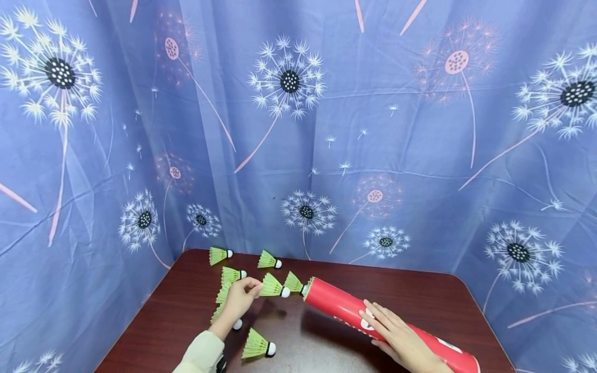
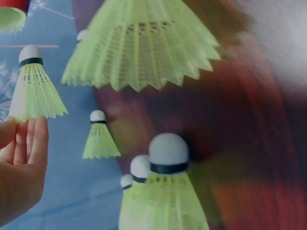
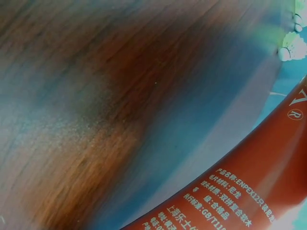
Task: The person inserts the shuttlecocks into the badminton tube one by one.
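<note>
Yellow-green shuttlecock (image 1: pixel 273 286), pinched at its flared end in the left hand's grip (image 1: pixel 242 297) above the desk (image 1: pixel 172 321), points its cork (image 1: pixel 285 292) rightward, roughly along the red tube (image 1: pixel 336 301) slanting away under the right hand's hold (image 1: pixel 400 338).

From my remote feed I note a dark red-brown table (image 1: pixel 415 294); yellow-green shuttlecocks (image 1: pixel 217 255) lie scattered leftward.

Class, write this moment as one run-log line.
left hand: pinches shuttlecock by skirt | right hand: holds red tube | shuttlecock: outside tube, white tip toward it | table: other shuttlecocks
</note>
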Available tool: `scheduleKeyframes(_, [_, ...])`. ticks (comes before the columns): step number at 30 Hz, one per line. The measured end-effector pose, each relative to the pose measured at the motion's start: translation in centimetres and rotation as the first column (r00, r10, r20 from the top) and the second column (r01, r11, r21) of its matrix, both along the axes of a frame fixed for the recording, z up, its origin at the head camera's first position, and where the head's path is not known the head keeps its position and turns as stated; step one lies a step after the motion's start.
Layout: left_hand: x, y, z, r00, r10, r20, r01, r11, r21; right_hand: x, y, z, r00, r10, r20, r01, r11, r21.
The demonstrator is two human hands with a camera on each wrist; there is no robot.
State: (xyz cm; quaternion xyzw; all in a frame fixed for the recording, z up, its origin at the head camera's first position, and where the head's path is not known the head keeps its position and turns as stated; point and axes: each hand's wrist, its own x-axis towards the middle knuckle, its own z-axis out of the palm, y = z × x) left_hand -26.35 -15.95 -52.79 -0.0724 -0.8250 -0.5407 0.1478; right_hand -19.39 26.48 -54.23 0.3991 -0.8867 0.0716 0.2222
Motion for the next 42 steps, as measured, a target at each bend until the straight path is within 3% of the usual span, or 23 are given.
scheduleKeyframes(7, [0.0, 1.3, 0.7, 0.998, -0.056, -0.036, 0.058, 0.997, 0.050, 0.2, -0.3, -0.1, 1.000, 0.008, 0.000, -0.008, 1.000, -0.002])
scheduleKeyframes(13, [0.1, 2.3, 1.3, 0.997, -0.065, -0.040, 0.067, 0.997, 0.040, 0.1, -0.6, -0.2, 0.998, 0.056, -0.023, -0.056, 0.998, -0.029])
scheduleKeyframes(25, [0.2, 4.0, 0.9, 0.990, -0.109, -0.086, 0.107, 0.994, -0.026, 0.0, -1.1, -0.1, 0.999, 0.035, 0.012, -0.035, 0.999, -0.010])
scheduleKeyframes(35, [0.7, 5.0, 0.8, 0.985, -0.165, -0.041, 0.166, 0.986, 0.008, 0.1, -1.1, -0.5, 0.998, 0.057, -0.014, -0.057, 0.998, -0.009])
scheduleKeyframes(42, [0.8, 5.5, 0.7, 0.982, -0.185, -0.047, 0.186, 0.983, 0.002, 0.1, -1.2, -0.4, 0.998, 0.063, -0.003, -0.063, 0.998, -0.019])
